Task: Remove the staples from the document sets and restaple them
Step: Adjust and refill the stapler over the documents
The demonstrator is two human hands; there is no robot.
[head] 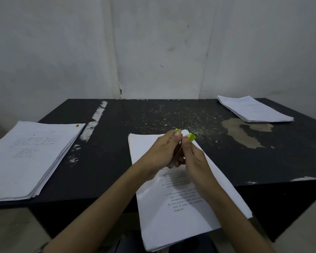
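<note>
Both hands are raised over the paper. The left hand [161, 152] is curled round a small tool with lime-green plastic tips [192, 137], and the right hand [192, 157] pinches its other green end between thumb and fingers. Whether it is a staple remover or a little stapler I cannot tell.

Beneath them lies the white printed document set [171, 198], at the middle of the black worn table [135, 114], with its lower end hanging over the near edge. Neither hand rests on it. A nudge from a wrist could likely send it sliding off that edge, and if its staple is already out, the sheets would fan and lose their order. The tool is held only at the fingertips, so it could slip or spring and nip a finger.

A thick stack of white papers [29, 157] sits at the left edge, with a small brown speck [77, 125] at its far corner. A thinner white stack [254, 108] lies at the far right corner. Pale scattered bits [181, 115] litter the table beyond the hands and could prick a finger or catch under the sheets. The hands hide the document's far corner, so the staple there cannot be seen.
</note>
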